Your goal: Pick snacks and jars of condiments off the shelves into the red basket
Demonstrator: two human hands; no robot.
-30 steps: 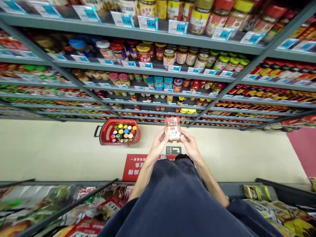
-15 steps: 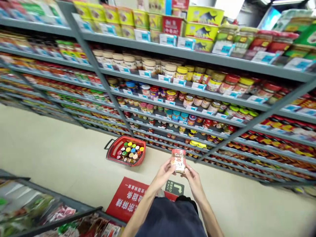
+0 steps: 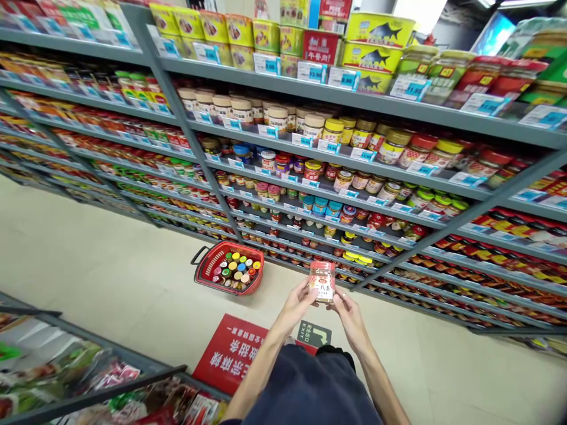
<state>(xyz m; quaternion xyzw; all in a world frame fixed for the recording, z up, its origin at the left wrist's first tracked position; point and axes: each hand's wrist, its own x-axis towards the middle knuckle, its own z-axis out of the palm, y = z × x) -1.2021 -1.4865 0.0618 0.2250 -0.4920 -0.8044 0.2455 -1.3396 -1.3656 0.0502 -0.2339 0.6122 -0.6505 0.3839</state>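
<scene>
A jar (image 3: pixel 323 280) with a red-and-white label is held upright between my two hands, in front of my body and above the floor. My left hand (image 3: pixel 301 298) closes on its left side, the thumb lying across the label's lower corner. On the right side, the fingers of my right hand (image 3: pixel 345 302) press against the jar's lower edge. The label faces me. To the left on the floor stands a red shopping basket (image 3: pixel 254 287), holding several jars with green, yellow, blue, red and beige lids (image 3: pixel 241 267).
A long grey shelf unit (image 3: pixel 283 141) full of jars, tins and packets runs across ahead. Behind to the left is another rack (image 3: pixel 110 354) with bagged goods. A red floor sign (image 3: pixel 234 348) and a green exit marker (image 3: pixel 313 333) lie on the floor by my feet.
The jar and both hands have risen slightly in view, and the label looks sharper. The whole scene has shifted a little as the head moved. Both hands keep hold of the jar.
</scene>
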